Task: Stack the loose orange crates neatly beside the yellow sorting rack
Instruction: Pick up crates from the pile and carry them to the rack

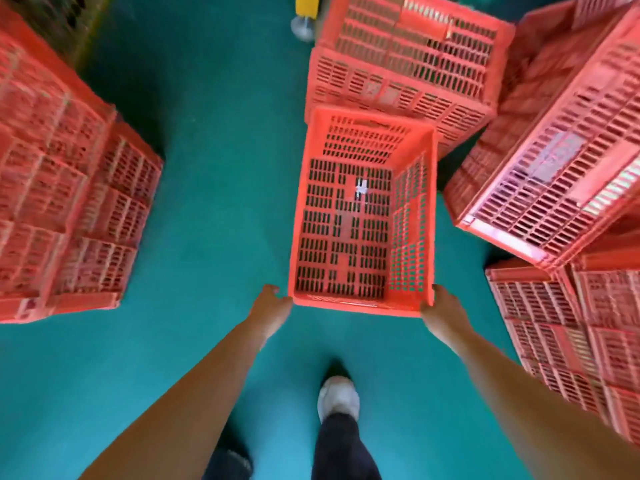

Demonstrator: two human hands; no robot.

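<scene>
Both hands hold the orange crate (346, 220) by its near corners (open side up). The left hand (275, 303) curls on the left corner, the right hand (440, 306) on the right. Just past the crate sits a crate stack (408, 57), and a yellow post (306, 5) stands farther off.

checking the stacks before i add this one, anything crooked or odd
The right crate sits plainly tilted rather than stacked square. A small white scrap shows at the bottom of the held crate; in it or on the floor beneath, I cannot tell.
</scene>
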